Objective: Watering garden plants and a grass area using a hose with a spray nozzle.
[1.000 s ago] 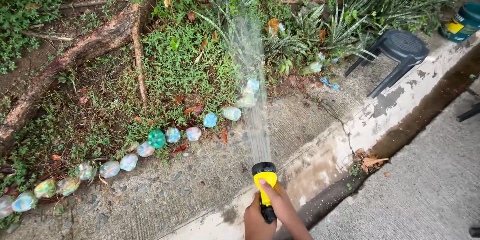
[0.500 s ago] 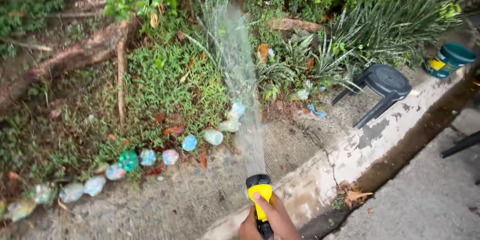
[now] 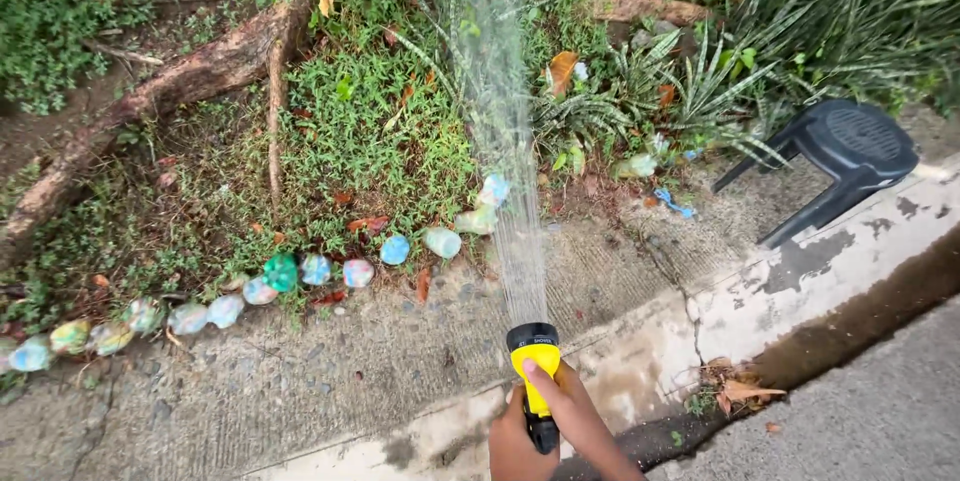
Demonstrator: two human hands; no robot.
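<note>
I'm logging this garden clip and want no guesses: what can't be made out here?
- Hose behind the yellow spray nozzle: head view, hidden by the hands and bottom edge.
- Left hand: cut off by the bottom edge.
- Black plastic stool: far legs hidden behind its seat.

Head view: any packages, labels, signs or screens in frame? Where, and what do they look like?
Small dark label band on the black rim of the yellow plastic hose spray nozzle, bottom centre: thin, curved, pale markings, too small to make out.
No packages, signs or screens show among the plants, the row of painted round stones or by the black plastic stool.
</note>
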